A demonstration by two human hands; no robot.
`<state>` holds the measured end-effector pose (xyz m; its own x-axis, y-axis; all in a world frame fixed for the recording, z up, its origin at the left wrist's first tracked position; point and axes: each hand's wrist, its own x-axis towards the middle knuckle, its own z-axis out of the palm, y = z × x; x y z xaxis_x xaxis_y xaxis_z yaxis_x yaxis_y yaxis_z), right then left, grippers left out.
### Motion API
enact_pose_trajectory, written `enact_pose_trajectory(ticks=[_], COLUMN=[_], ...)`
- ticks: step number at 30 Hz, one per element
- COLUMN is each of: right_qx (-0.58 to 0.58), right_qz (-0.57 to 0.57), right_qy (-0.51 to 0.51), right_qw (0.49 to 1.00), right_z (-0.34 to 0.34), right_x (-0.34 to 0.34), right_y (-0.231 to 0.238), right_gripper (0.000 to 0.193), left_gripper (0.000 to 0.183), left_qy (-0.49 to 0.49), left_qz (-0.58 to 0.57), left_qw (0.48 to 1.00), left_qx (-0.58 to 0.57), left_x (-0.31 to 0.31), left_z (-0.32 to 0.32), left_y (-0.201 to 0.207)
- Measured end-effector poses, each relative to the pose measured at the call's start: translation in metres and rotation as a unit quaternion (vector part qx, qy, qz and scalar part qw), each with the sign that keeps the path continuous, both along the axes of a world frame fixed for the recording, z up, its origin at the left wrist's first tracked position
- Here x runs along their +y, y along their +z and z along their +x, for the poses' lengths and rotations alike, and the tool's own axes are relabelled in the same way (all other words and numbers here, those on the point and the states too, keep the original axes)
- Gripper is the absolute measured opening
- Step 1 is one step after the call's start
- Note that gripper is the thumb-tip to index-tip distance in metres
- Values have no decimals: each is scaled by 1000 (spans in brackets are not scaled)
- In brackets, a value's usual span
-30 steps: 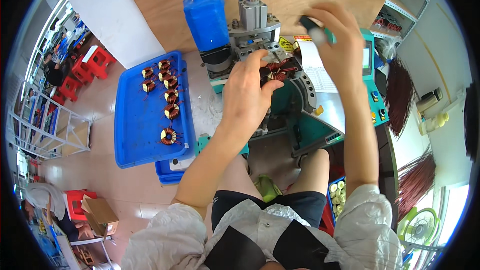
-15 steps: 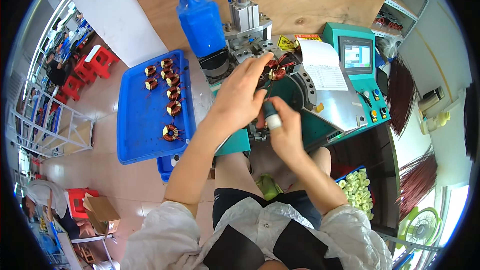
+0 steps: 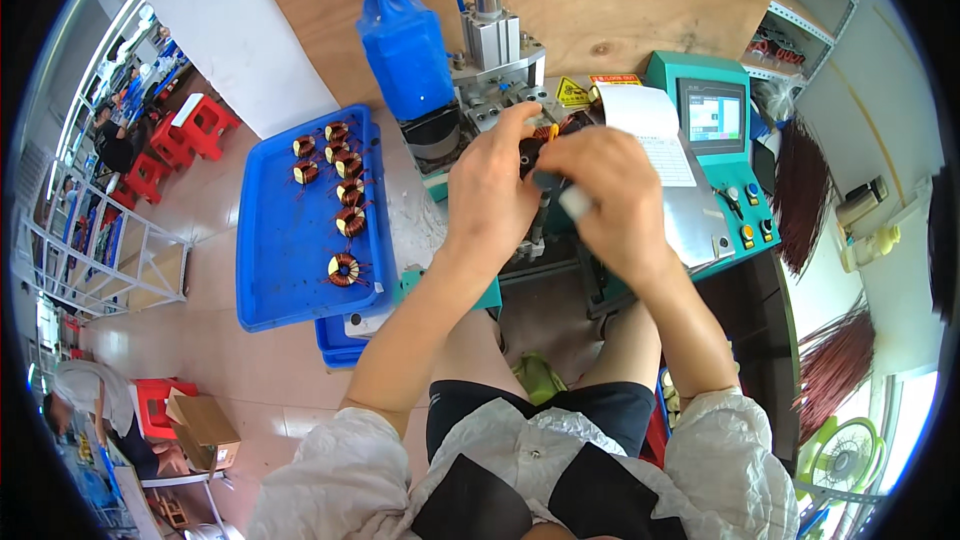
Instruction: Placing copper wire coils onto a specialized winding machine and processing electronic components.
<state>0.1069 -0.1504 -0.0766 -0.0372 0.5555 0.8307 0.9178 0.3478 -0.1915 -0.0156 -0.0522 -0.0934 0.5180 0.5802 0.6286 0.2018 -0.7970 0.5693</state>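
Note:
My left hand reaches to the winding machine's head, its fingers closed about a ring-shaped wire coil, mostly hidden between both hands. My right hand is curled just right of the coil, close to the left fingertips. A dark-and-white piece shows at its fingers; whether it is a finger wrap or a tool handle I cannot tell. What the right fingers pinch is hidden. Left of the machine, a blue tray holds several finished-looking copper coils with loose wire ends.
A blue-wrapped motor and a metal cylinder rise behind my hands. To the right stands a green control box with screen and buttons, beside a paper pad. Wire bundles hang farther right. A green fan stands lower right.
My right hand has risen and swung right, from below the coil to beside it. The left hand stays at the coil. My right forearm now covers most of the pale rings' crate.

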Motion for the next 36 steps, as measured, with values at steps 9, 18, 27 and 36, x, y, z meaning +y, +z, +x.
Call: enact_pose_trajectory(ticks=[9, 18, 27, 36], right_qx=[544, 277, 415, 689], right_qz=[-242, 50, -39, -37], right_qy=[96, -84, 72, 315], right_qw=[798, 956, 906, 651], right_z=[65, 28, 5, -22], right_x=[56, 18, 38, 26], right_y=[5, -23, -117, -102], right_gripper=[20, 26, 37, 15], left_gripper=[57, 53, 39, 39], left_qy=[18, 47, 72, 27], left_qz=[-46, -85, 10, -11], left_qw=[999, 995, 997, 1000], left_qx=[-11, 2, -10, 6], left_x=[-5, -4, -19, -12], left_z=[3, 0, 13, 14], left_y=[6, 6, -6, 1])
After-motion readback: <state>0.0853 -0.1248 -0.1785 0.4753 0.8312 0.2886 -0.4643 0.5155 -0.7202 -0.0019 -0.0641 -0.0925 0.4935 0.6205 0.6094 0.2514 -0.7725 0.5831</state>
